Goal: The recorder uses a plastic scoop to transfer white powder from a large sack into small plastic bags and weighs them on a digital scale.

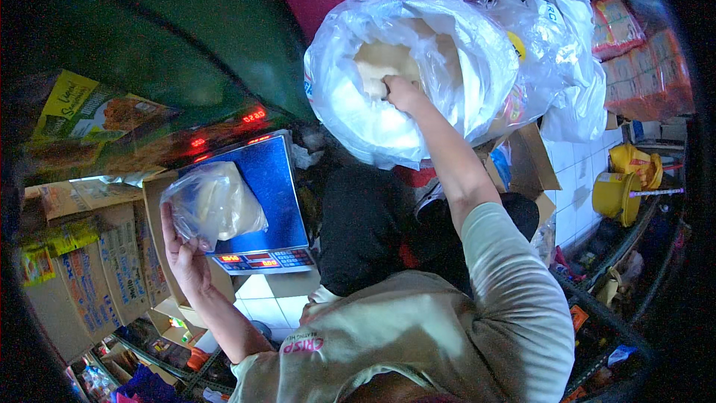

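A clear plastic bag [233,201] partly filled with something pale rests on the blue platform of a digital scale [277,213]. My left hand [186,254] is at the bag's loose open edge, with its fingers around the plastic. Up ahead stands a large sack [339,116] lined with white plastic, its mouth folded wide. Pale powder [388,56] lies inside it. My right hand [404,95] reaches into the sack with its fingers curled down at the powder. What those fingers hold, if anything, is hidden.
White plastic sacks [570,67] and orange wrapped packs [649,78] stand at the right. Beyond an open cardboard box [531,157] is a yellow bucket [617,198]. Cardboard cartons [97,269] line the left side. A green panel [194,37] rises behind the scale.
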`<state>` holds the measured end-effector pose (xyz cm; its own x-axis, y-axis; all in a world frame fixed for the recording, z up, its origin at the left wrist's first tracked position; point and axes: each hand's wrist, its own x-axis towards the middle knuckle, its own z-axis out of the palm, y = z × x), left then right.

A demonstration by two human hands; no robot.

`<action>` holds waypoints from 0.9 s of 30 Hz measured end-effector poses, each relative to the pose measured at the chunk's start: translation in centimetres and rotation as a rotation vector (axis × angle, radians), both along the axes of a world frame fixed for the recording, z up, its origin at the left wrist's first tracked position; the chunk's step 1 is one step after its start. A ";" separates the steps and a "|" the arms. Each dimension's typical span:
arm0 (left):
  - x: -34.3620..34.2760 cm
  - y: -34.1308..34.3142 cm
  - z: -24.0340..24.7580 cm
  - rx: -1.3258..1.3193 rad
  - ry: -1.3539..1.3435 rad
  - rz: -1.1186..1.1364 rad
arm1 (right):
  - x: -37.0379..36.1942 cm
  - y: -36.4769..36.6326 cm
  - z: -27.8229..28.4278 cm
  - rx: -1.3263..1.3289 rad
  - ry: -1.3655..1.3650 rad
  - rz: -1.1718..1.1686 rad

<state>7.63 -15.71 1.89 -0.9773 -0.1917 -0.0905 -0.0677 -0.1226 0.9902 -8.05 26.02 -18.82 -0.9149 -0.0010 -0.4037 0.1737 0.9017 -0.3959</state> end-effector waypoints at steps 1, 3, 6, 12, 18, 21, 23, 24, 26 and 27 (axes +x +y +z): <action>0.1 0.0 0.1 0.020 0.009 0.002 | -0.2 0.3 1.0 -0.014 0.007 -0.021; 0.2 -0.2 0.4 0.015 0.018 -0.002 | -0.1 1.1 2.2 -0.021 0.022 -0.045; 0.6 0.3 0.8 0.028 0.045 -0.007 | 0.5 4.6 1.6 -0.097 0.113 -0.031; 1.0 0.1 0.5 0.148 0.108 -0.024 | 3.0 6.3 5.5 -0.079 0.202 -0.064; 0.4 0.7 -0.3 0.257 0.130 -0.042 | 5.0 6.1 10.5 -0.144 0.284 -0.088; 0.4 0.2 -0.5 0.250 0.117 -0.159 | 5.4 5.8 11.9 -0.199 0.205 -0.102; 0.1 0.3 -0.9 0.267 0.112 -0.151 | 5.7 5.6 12.4 -0.224 0.196 -0.107; -0.1 0.4 -0.9 0.279 0.102 -0.152 | 5.8 5.6 12.5 -0.255 0.184 -0.124; -0.4 0.6 -0.8 0.300 0.093 -0.155 | 5.9 5.6 12.8 -0.274 0.181 -0.116; -0.4 0.5 -0.6 0.303 0.095 -0.183 | 5.9 5.3 12.9 -0.301 0.175 -0.115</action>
